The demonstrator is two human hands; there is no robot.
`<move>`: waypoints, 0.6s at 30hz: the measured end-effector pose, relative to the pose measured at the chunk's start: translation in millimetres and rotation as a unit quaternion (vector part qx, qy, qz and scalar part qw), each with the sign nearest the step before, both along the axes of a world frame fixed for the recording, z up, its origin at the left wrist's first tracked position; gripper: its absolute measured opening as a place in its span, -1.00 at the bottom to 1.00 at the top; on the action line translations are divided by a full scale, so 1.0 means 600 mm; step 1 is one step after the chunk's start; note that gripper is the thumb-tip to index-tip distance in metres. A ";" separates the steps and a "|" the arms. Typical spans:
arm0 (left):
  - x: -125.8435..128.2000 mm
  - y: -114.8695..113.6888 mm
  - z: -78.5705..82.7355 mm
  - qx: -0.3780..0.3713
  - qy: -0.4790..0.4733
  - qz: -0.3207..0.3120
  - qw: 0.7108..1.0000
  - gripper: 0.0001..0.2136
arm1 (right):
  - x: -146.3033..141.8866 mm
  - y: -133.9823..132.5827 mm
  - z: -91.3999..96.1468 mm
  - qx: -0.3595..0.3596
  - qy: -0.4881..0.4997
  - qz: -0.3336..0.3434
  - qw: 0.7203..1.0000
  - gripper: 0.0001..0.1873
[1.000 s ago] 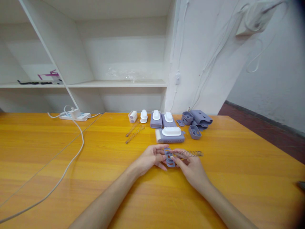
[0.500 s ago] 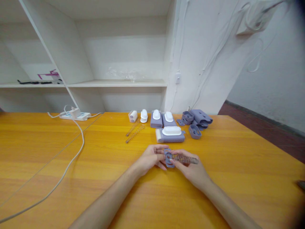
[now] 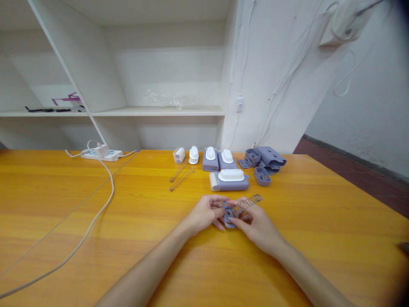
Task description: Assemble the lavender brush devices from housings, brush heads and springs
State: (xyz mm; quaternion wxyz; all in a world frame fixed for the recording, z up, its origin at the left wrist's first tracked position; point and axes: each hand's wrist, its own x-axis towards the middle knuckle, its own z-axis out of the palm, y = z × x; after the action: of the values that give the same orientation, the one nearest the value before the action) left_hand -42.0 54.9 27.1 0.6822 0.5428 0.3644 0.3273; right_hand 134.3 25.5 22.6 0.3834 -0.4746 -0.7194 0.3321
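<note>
My left hand (image 3: pixel 206 212) pinches a small lavender plastic cap (image 3: pixel 228 214) just above the orange table (image 3: pixel 96 238). My right hand (image 3: pixel 255 224) is closed on a long metal coil spring (image 3: pixel 248 202), whose near end meets the cap and whose far end tilts up and to the right. The two hands are close together at the middle of the table.
Behind the hands lie an assembled lavender and white unit (image 3: pixel 228 180), further white and lavender parts (image 3: pixel 211 157), lavender shells (image 3: pixel 265 161) and two loose springs (image 3: pixel 180 175). A white power strip (image 3: pixel 101 153) and its cables run across the left of the table. Shelves stand behind.
The spring's far end has swung from lying level to the right up to a diagonal tilt. Both hands have stayed in the same spot, fingers closer on the cap.
</note>
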 end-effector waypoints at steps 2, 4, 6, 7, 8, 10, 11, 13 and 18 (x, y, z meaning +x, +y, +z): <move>0.000 0.001 -0.002 -0.004 -0.004 0.009 1.000 -0.55 | 0.000 0.001 -0.001 0.001 0.007 0.001 1.000 -0.75; -0.001 0.001 -0.003 -0.005 -0.011 0.007 1.000 -0.53 | -0.001 0.001 -0.003 -0.004 0.019 0.000 1.000 -0.79; -0.002 0.001 -0.002 -0.004 -0.015 -0.002 1.000 -0.54 | -0.002 0.000 -0.004 -0.004 0.021 -0.008 1.000 -0.80; -0.002 0.001 -0.001 -0.006 -0.015 -0.006 1.000 -0.54 | -0.003 -0.001 -0.004 -0.002 0.018 -0.013 1.000 -0.80; -0.003 0.001 0.000 -0.008 -0.014 -0.009 1.000 -0.54 | -0.004 -0.001 -0.004 0.001 0.013 -0.017 1.000 -0.81; -0.003 0.001 0.001 -0.009 -0.011 -0.016 1.000 -0.55 | -0.006 -0.002 -0.003 0.005 0.004 -0.022 1.000 -0.81; -0.004 0.001 0.002 -0.007 -0.009 -0.020 1.000 -0.56 | -0.007 -0.002 -0.003 0.006 0.000 -0.025 1.000 -0.82; -0.004 0.001 0.002 -0.003 -0.008 -0.031 0.999 -0.56 | -0.007 -0.002 -0.001 0.009 -0.010 -0.031 0.999 -0.82; -0.004 0.002 0.005 -0.003 -0.002 -0.046 0.999 -0.56 | -0.008 0.000 -0.002 0.017 -0.030 -0.044 0.998 -0.82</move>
State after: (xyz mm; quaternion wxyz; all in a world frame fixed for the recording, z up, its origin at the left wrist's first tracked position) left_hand -44.6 56.4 30.0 0.6992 0.5560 0.3387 0.2952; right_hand 129.3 25.5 21.6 0.3843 -0.5090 -0.7144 0.2879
